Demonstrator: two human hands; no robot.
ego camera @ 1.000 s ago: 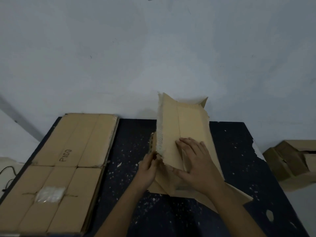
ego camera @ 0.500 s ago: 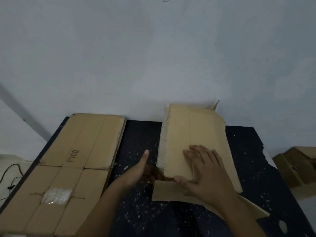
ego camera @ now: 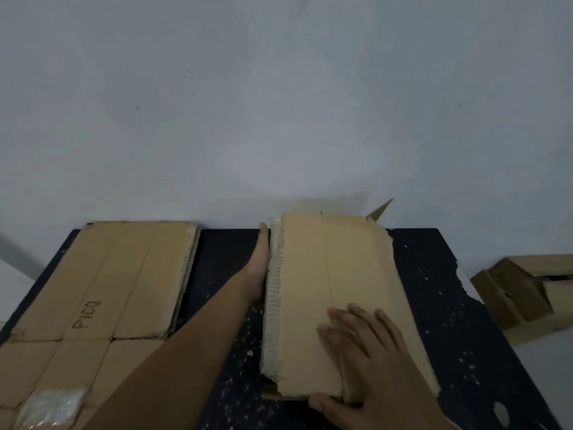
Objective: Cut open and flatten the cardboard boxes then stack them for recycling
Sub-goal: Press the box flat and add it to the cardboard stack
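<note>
Hands at work on a half-collapsed cardboard box at centre right of the head view, lying on a dark speckled table: the right hand lies palm-down on the near end of the box, fingers spread and straight, thumb at the lower edge, while the left hand stands on edge with its fingers pressed together and straight along the box's torn left side. The step in hand appears to be flattening; the next move likely calls for pressing the panels fully down, then carrying the piece to the flattened stack at the left of the frame, marked "PICO". One flap stands up at the far right corner and would need folding. Another box sits off the table at the right edge, cut off by the frame. The layers under the top panel are hidden, and no cutting tool is in view.
</note>
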